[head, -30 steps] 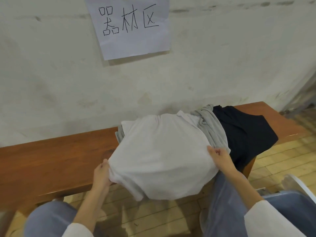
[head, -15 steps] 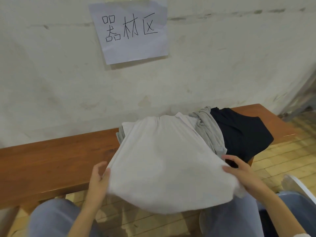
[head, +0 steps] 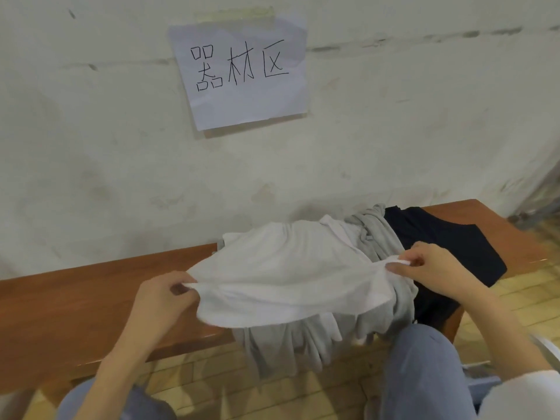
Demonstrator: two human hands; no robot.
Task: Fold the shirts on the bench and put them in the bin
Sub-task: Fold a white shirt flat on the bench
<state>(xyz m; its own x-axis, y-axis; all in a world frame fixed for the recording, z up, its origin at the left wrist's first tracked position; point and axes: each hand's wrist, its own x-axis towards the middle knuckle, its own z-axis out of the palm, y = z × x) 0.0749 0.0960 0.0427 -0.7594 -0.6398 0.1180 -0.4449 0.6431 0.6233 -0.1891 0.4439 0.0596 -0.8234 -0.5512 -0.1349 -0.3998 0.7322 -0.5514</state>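
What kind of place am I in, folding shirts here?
Probably an equipment or storage area. A handwritten paper sign taped to the rough whitewashed wall reads 器材区, equipment area, and a plain wooden bench holds the shirts.

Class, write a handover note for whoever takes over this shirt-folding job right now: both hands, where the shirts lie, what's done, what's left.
Left hand and right hand each pinch an edge of the white shirt, stretched between them over the pile.
Grey shirt lies beneath, hanging off the bench front; dark shirt on its right.
Done: no folded shirt in view.
Left: fold all three, bin them.
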